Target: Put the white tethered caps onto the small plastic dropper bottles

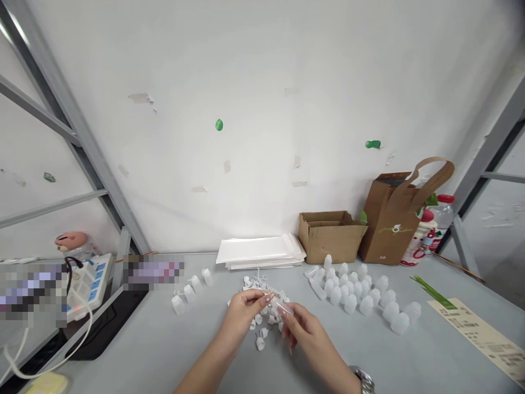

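Observation:
My left hand (245, 314) and my right hand (302, 327) meet over a pile of small white caps (259, 283) with thin loops. In my right hand's fingers is a small translucent plastic bottle (284, 307), lying tilted, its end toward my left hand. My left thumb and forefinger are pinched at that end; what they grip is too small to make out. A few loose white caps (261, 343) lie just below the pile. To the right stand several frosted bottles (350, 303) without caps. Off to the left, several capped bottles (189, 294) stand in a slanting row.
Behind the pile lies a stack of white envelopes (258, 251). An open cardboard box (333, 243) and a brown paper bag (388, 224) stand by the wall. A printed paper (479, 339) lies at right. A power strip (92, 287) and white cable (57, 369) are at left.

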{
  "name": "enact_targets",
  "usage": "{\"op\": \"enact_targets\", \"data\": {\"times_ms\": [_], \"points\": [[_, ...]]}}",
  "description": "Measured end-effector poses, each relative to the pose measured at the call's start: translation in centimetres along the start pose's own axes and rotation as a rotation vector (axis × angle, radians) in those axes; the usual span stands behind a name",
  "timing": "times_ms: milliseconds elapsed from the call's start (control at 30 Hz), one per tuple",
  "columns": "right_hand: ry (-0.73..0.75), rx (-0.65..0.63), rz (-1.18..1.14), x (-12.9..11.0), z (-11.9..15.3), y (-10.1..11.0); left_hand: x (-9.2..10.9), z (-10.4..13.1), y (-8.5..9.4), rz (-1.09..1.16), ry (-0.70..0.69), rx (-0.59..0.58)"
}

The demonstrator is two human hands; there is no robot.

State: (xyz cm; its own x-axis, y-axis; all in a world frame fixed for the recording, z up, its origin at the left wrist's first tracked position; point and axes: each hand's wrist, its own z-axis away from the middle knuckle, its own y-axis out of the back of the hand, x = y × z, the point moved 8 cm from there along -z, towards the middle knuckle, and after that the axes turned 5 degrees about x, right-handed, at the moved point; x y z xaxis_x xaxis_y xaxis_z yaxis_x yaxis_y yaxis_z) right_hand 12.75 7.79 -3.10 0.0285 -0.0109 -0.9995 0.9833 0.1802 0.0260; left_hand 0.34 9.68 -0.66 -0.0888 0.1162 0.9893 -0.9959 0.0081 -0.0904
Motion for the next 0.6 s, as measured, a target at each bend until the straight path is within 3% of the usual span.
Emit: {"op": "enact_targets", "data": {"times_ms": [133,300,500,600], "points": [[-0.009,0.047,-0.004,0.3,-0.2,0.6,-0.2,-0.1,0.0,-0.019,-0.032,0.010],[-0.170,-0.099,-0.095,1.1,0.0,-0.7,0.2,0.1,-0.2,-0.086,-0.108,0.010],[-0.035,0.047,-0.073,0.5,-0.5,0.5,0.1,-0.2,0.4,-0.090,-0.109,0.077],[-0.014,0.061,-0.017,0.7,-0.6,0.8,0.3,-0.3,0.8,-0.121,-0.148,0.101]]}}
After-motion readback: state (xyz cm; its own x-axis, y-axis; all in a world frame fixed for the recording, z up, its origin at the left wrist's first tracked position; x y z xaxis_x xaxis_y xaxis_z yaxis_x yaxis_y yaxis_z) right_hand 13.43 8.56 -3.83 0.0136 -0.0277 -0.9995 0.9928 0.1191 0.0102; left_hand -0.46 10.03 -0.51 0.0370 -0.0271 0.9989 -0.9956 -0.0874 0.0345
